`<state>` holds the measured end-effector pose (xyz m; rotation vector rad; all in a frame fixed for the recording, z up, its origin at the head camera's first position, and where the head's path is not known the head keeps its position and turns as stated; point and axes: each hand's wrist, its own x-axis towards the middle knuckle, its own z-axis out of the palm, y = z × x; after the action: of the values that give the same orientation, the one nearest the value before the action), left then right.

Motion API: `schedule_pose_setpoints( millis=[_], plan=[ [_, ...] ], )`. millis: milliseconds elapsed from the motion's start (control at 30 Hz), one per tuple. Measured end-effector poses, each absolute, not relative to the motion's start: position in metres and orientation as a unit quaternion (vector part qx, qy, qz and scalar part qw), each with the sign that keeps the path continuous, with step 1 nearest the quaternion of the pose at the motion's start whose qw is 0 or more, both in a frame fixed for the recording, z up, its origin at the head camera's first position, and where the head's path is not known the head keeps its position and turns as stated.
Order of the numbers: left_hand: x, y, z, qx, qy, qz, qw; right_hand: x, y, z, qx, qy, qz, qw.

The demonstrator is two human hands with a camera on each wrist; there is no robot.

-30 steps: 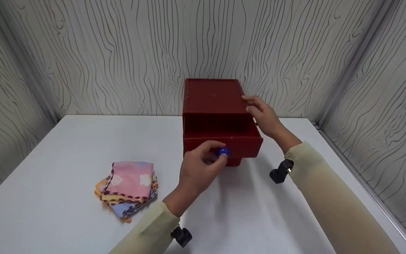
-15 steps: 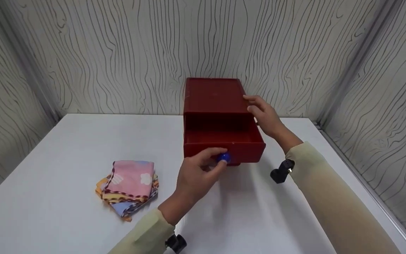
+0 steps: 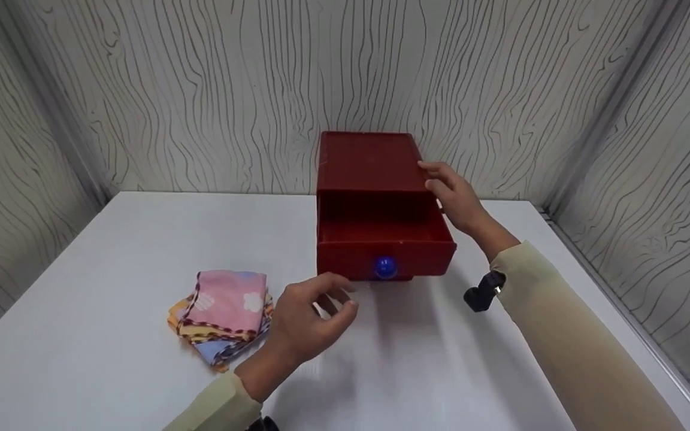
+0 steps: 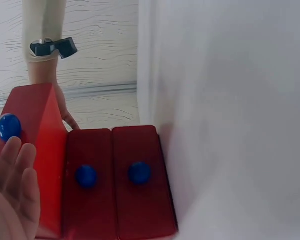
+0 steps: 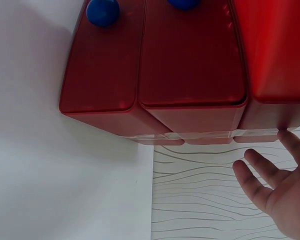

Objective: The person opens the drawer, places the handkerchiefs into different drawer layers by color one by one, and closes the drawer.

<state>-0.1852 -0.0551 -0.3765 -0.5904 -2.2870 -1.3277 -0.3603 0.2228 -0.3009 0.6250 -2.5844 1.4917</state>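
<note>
A red drawer unit point(image 3: 369, 161) stands toward the back of the table, its top drawer point(image 3: 345, 258) pulled out. A round blue knob point(image 3: 386, 267) sits on that drawer's front. My left hand point(image 3: 306, 317) is just below and left of the knob, apart from it, fingers loosely bent and holding nothing. On the unit's right side, my right hand point(image 3: 456, 194) rests its fingertips near the upper edge, fingers spread. Two lower drawers, shut, show blue knobs point(image 4: 139, 173) in the left wrist view.
Left of the unit lies a stack of folded cloths point(image 3: 228, 305), pink on top with yellow and blue beneath. The white table point(image 3: 99, 299) meets wood-grain patterned walls point(image 3: 231, 102) at the back and sides. Clear tape point(image 5: 200, 135) runs along the unit's side.
The top drawer has slid further out toward me. My left hand has let go of the blue knob and moved down and left. My right hand has stayed on the unit's side.
</note>
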Motion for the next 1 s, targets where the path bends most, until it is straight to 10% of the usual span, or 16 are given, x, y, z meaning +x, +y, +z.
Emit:
schedule_pose_setpoints(
  millis=[1000],
  plan=[
    [-0.205, -0.175, -0.417, -0.087, -0.975, -0.157, 0.133, -0.324, 0.215, -0.277, 0.195, -0.859, 0.471, 0.044]
  ],
)
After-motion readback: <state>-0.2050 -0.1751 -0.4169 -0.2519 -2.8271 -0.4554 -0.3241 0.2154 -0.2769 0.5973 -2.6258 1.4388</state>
